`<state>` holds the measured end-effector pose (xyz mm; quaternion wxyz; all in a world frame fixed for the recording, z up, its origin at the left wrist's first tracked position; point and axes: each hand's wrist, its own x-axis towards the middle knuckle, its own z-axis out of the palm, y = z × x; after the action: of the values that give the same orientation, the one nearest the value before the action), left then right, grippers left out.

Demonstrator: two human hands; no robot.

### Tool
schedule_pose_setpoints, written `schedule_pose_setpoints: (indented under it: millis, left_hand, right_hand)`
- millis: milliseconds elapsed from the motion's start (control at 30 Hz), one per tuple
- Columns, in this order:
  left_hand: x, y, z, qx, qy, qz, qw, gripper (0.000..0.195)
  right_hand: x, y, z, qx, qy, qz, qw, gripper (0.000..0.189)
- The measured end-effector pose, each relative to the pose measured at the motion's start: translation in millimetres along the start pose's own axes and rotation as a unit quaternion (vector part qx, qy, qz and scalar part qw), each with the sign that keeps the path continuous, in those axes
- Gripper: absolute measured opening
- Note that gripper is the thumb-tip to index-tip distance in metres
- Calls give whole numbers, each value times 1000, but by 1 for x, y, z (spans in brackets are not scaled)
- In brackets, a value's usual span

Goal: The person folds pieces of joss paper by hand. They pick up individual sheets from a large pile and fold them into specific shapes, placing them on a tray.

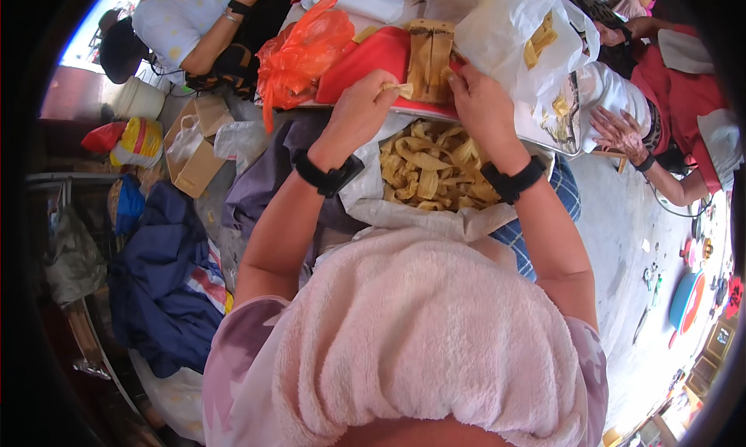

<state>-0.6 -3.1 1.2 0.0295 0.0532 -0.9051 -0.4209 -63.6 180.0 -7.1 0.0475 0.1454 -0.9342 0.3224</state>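
My left hand [364, 106] is closed on a pale yellow-brown strip [404, 90], whose frayed end sticks out towards a wooden block [431, 59]. The block has a dark slot down its middle and lies on a red sheet [373, 59] at the table's near edge. At the block's right side is my right hand [481, 100], thumb and fingers close together; whether it grips the block or something small cannot be told. In my lap, below both hands, an open white woven sack [390, 211] holds many curled yellow-brown strips [437, 161].
A red plastic bag [303, 56] stands left on the table; a white plastic bag [495, 22] with more strips is at the right. One person [198, 33] sits at upper left. At right, another person's hand [620, 132] rests beside a metal-edged tray [574, 147].
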Motion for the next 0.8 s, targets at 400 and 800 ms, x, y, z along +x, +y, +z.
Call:
schedule_pose_setpoints:
  millis: [400, 800]
  left_hand:
    - [-59, 12, 5, -418, -168, 60, 891, 26]
    - [-60, 36, 13, -561, -191, -15, 806, 14]
  right_hand:
    - [-86, -51, -14, 286, 5, -355, 890, 14]
    - [-85, -53, -23, 281, 40, -373, 884, 14]
